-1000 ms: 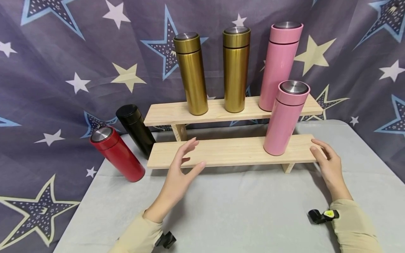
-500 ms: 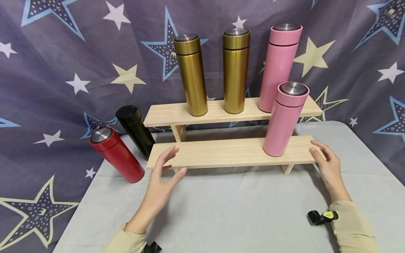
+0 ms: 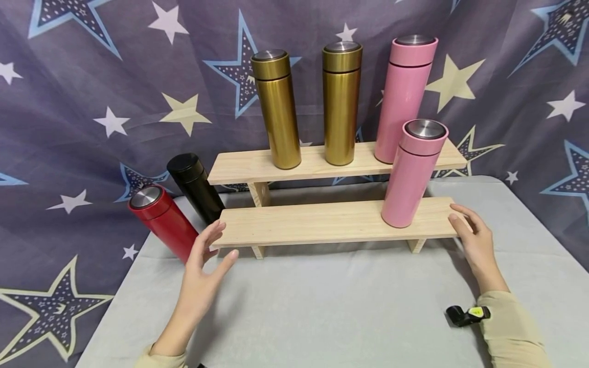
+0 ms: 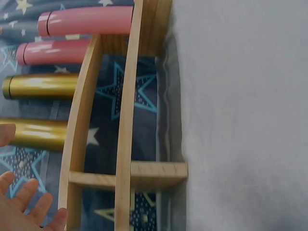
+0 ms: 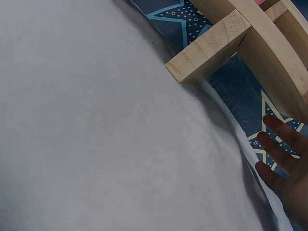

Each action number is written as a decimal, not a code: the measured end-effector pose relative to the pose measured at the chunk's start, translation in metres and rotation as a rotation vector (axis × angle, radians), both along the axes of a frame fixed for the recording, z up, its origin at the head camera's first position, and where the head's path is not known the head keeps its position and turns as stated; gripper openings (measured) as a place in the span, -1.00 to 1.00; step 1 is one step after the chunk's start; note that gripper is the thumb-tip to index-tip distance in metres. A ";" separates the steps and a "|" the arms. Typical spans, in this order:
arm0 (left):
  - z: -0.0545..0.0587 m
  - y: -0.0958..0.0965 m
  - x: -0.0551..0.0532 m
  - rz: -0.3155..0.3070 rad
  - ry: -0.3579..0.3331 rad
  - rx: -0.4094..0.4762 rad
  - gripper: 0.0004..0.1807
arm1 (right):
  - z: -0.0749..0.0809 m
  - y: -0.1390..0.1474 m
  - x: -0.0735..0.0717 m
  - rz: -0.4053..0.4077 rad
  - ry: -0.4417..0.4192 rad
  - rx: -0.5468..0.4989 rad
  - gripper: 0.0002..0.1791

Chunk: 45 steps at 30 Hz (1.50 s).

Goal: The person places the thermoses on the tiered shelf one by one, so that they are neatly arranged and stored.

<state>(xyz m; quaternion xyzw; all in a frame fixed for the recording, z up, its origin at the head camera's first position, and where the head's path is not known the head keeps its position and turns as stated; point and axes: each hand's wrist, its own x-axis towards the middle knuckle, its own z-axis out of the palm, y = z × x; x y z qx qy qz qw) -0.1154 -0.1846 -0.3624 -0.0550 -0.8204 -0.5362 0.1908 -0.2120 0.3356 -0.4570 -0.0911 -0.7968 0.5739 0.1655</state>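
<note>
Red bottle (image 3: 163, 225): just beyond left hand (image 3: 200, 281), fingers spread. Wooden shelf (image 3: 299, 223): between both hands, one end near right hand (image 3: 476, 244), fingers loosely extended.

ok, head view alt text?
A person's left grip partly hides a red bottle beside a black one; the right grip is at the right end of a wooden stand. Its upper shelf holds two gold bottles and a pink one, the lower another pink bottle.

Left hand (image 3: 199, 283) partly hides 1 red bottle (image 3: 167, 225).
</note>
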 end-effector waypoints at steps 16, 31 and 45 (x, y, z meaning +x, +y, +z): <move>-0.002 -0.044 0.016 0.254 -0.028 0.007 -0.22 | 0.000 0.000 0.000 0.001 -0.004 0.005 -0.51; -0.001 -0.076 0.007 0.484 0.009 0.040 -0.20 | 0.001 0.000 -0.001 -0.010 -0.043 0.003 -0.49; -0.004 -0.111 -0.019 0.469 -0.014 0.067 0.00 | 0.002 0.000 0.000 -0.014 -0.038 0.004 -0.49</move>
